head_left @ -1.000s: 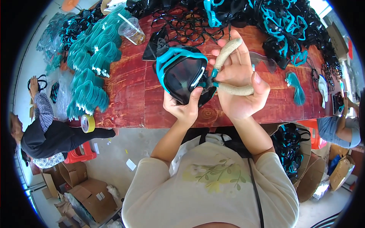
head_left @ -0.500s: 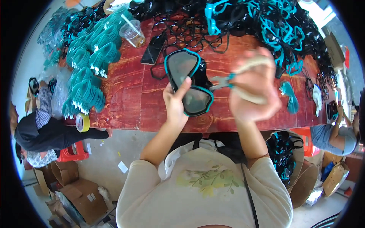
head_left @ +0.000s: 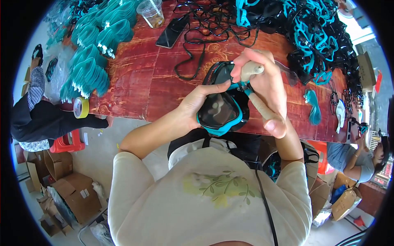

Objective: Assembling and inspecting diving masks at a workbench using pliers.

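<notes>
A diving mask (head_left: 221,111) with dark lenses and a teal and black frame is held over the table's near edge. My left hand (head_left: 192,105) grips it from the left, thumb across the part between the lenses. My right hand (head_left: 276,84) is closed round pliers (head_left: 261,108) with cream handles and teal near the pivot. The handles stand spread apart. The jaws point at the middle of the mask, close to my left thumb. The mask and fingers mostly hide the jaw tips, so I cannot tell whether they bite on anything.
Stacks of teal mask parts (head_left: 84,69) lie left, by a yellow tape roll (head_left: 81,107). Behind are a plastic cup (head_left: 151,13), a phone (head_left: 172,32) and tangled black cords (head_left: 205,24). Black and teal frames (head_left: 314,37) heap at back right. People sit at both sides.
The mask has been brought nearer to me and tilted. My right hand has moved in with the pliers, from beside the mask to over its middle. The view has shifted a little.
</notes>
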Tool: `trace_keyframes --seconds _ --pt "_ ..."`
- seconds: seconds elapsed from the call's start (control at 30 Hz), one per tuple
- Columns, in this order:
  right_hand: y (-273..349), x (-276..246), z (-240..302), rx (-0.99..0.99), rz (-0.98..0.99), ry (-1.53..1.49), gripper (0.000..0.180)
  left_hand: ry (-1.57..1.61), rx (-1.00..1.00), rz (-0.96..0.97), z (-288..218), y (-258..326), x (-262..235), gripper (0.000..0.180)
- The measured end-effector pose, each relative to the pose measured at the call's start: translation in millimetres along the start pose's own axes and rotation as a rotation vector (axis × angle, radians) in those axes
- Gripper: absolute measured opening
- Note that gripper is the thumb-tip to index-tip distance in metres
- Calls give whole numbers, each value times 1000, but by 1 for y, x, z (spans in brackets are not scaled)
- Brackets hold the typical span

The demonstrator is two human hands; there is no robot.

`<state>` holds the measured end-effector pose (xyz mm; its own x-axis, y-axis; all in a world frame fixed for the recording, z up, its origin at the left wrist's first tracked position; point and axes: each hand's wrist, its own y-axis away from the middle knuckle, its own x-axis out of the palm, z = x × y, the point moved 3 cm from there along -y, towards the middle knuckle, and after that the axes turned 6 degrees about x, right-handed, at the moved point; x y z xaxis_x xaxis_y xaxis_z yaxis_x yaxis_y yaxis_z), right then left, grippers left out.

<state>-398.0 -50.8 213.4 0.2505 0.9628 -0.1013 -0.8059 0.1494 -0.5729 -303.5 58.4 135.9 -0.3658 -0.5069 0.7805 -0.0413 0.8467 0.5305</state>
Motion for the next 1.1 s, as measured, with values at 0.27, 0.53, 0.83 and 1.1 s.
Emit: trace_keyframes --seconds 0.27,0.53,0.83,1.1 --pt "14 -5 -5 -85 -163 -11 76 -46 -99 81 8 1 8 25" --pt "13 -10 -6 -147 -234 -32 88 -62 -38 89 -6 -8 16 24" --pt "22 -25 20 -223 -533 -482 91 -426 309 133 -13 -7 11 33" --pt "22 -11 20 -38 -730 -768 88 -528 1050 165 -18 -3 16 31"
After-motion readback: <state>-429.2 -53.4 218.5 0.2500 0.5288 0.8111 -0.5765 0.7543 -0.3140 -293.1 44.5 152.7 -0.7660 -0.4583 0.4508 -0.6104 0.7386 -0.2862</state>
